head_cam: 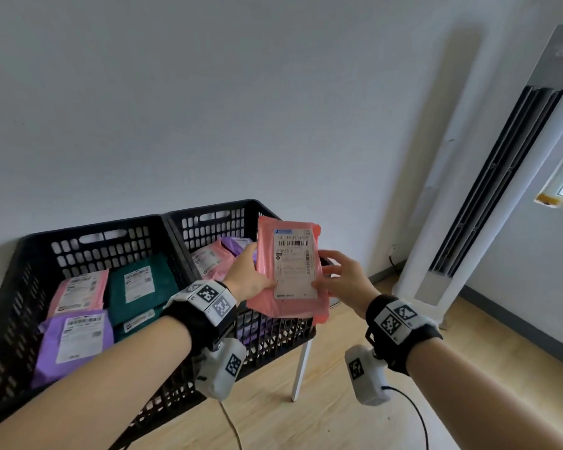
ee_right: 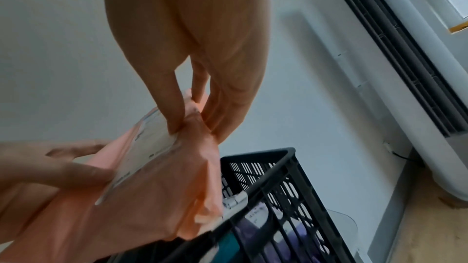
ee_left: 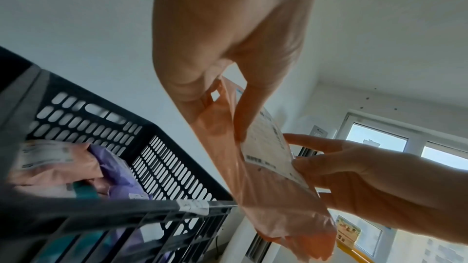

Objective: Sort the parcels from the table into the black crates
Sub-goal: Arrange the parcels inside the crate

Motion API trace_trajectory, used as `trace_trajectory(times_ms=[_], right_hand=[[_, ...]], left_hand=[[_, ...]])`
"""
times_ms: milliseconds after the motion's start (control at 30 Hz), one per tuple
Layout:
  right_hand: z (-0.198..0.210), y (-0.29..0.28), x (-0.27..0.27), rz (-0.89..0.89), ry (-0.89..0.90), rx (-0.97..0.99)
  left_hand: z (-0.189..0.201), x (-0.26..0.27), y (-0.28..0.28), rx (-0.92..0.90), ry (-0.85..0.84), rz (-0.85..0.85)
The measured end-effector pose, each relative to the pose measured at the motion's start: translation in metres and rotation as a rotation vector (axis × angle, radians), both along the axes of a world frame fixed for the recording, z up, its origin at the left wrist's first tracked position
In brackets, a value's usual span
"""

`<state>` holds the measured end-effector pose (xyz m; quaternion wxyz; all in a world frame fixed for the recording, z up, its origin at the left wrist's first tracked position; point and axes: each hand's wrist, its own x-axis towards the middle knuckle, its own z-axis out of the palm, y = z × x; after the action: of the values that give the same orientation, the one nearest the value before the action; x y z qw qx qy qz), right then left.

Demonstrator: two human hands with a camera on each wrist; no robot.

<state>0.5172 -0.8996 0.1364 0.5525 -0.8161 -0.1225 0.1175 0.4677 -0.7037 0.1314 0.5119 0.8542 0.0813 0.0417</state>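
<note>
White wall behind; hands (head_cam: 293, 277) hide pink parcel (head_cam: 290, 271) edges.

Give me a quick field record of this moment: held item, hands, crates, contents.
held item: pink parcel, label facing the camera, above the right crate
left hand: grips the parcel's left edge
right hand: pinches its right edge
left crate: pink, purple and teal parcels
right crate contents: pink and purple parcels, partly hidden
nearby: white air conditioner
</note>
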Motion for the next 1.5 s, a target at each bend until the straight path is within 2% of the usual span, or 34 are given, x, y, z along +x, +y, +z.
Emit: trace_trajectory(times_ms=[167, 400, 533, 733, 933, 1067, 1300, 1500], right_hand=[[0.02, 0.006, 0.056, 0.081, 0.067, 0.003], [0.034, 0.032, 0.133, 0.236, 0.151, -0.007], [0.037, 0.049, 0.182, 0.345, 0.174, -0.069], [0.033, 0.08, 0.235, 0.504, 0.216, -0.194], [0.01, 0.113, 0.262, 0.641, 0.305, -0.311], [-0.006, 0.132, 0.272, 0.696, 0.333, -0.396], [-0.05, 0.163, 0.272, 0.743, 0.387, -0.552], [-0.075, 0.176, 0.273, 0.795, 0.424, -0.696]], left_hand=[[0.02, 0.043, 0.002, 0.073, 0.045, 0.074], [0.042, 0.093, 0.017, 0.076, 0.062, 0.128], [0.046, 0.122, 0.023, 0.118, 0.127, 0.185], [0.042, 0.161, 0.027, 0.089, 0.237, 0.278], [0.027, 0.18, 0.04, 0.124, 0.369, 0.341], [0.015, 0.188, 0.051, 0.216, 0.543, 0.339], [-0.031, 0.203, 0.079, 0.326, 0.756, 0.259], [-0.081, 0.213, 0.088, 0.377, 0.868, 0.209]])
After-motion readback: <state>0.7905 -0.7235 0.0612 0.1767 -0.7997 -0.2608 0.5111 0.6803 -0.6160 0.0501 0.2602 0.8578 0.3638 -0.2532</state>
